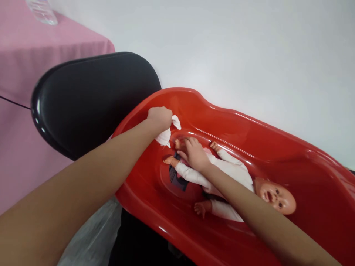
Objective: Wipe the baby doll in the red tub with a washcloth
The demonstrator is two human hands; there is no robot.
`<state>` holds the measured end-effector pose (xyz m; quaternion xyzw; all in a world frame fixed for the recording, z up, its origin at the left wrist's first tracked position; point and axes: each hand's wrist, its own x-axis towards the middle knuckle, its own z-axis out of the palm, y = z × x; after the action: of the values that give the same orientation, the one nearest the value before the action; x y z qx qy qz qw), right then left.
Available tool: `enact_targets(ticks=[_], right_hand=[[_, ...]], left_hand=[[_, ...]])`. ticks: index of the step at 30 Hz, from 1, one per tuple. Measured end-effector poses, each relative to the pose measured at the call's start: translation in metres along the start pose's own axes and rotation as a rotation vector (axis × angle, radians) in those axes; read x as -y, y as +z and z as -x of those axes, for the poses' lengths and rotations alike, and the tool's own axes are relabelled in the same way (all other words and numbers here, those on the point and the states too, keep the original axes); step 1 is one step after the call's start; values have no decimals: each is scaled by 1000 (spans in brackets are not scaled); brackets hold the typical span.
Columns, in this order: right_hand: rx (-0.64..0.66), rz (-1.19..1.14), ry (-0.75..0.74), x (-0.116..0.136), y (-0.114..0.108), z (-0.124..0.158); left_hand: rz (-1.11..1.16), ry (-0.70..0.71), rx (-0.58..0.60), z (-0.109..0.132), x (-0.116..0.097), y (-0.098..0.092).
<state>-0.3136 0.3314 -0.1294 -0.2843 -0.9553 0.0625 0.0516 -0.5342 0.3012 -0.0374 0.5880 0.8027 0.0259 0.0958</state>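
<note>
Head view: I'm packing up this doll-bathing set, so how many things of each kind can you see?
Tub: 1
Doll: 1
Cloth: 1, in the left hand
Chair: 1
Tablecloth: 1
Bottle: 1, cut off at the edge
Plastic bag: 1
Total: 7

Left hand [159,117] fisted, right hand [194,153] flat

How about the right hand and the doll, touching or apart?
Touching. The head view shows the right hand lying on the legs of the doll, with no gap visible.
</note>
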Motion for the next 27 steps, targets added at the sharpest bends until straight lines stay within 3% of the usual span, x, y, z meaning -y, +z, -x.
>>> enact_targets(ticks=[3, 7, 12, 18, 22, 27], right_hand=[[25, -65, -70, 21, 4, 16], [180, 18, 55, 41, 16, 26], [326, 100, 199, 47, 20, 25], [410, 27, 308, 43, 11, 20], [297, -177, 419, 28, -2, 16], [156, -347, 511, 11, -12, 11]], left_hand=[[-24, 46, -102, 0, -1, 1], [61, 142, -258, 2, -3, 1], [202, 282, -430, 8, -11, -7], [367, 334, -361, 5, -18, 2], [563, 398, -324, 1, -18, 10], [925, 432, -303, 3, -16, 4]])
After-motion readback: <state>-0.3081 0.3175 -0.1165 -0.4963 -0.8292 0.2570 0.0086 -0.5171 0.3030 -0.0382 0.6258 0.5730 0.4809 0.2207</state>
